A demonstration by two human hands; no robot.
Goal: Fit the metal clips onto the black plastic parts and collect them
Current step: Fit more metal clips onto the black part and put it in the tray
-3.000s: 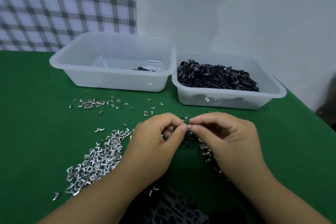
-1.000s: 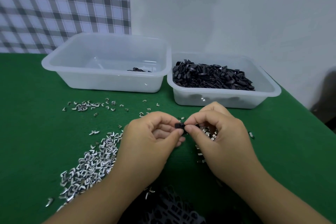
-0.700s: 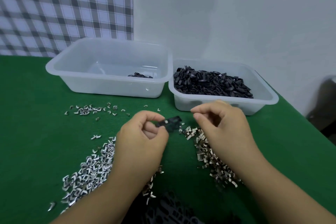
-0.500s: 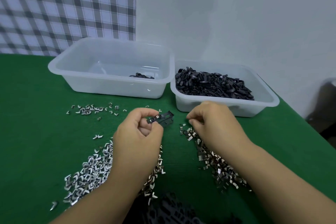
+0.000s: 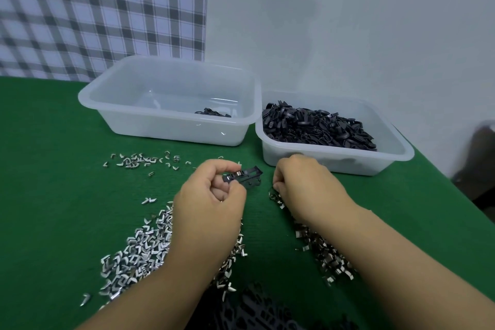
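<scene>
My left hand (image 5: 211, 198) pinches a flat black plastic part (image 5: 247, 176) between thumb and forefinger; a metal clip sits on the part's left end. My right hand (image 5: 302, 185) is lowered beside it, fingers curled down onto the top of a strip of metal clips (image 5: 321, 249). Whether a clip is between those fingertips is hidden. A larger heap of metal clips (image 5: 139, 246) lies left of my left forearm. The right bin (image 5: 321, 162) holds a pile of black parts (image 5: 316, 128). The left bin (image 5: 160, 130) holds a few dark parts (image 5: 213, 113).
Loose clips (image 5: 134, 162) are scattered in front of the left bin. More black parts (image 5: 257, 308) lie at the table's near edge between my forearms. The table has a green cover (image 5: 53, 195); its right edge runs close behind the right bin.
My hands have come apart. The left hand keeps the black part, now with a clip on it. The right hand has dropped to the clip strip on the right.
</scene>
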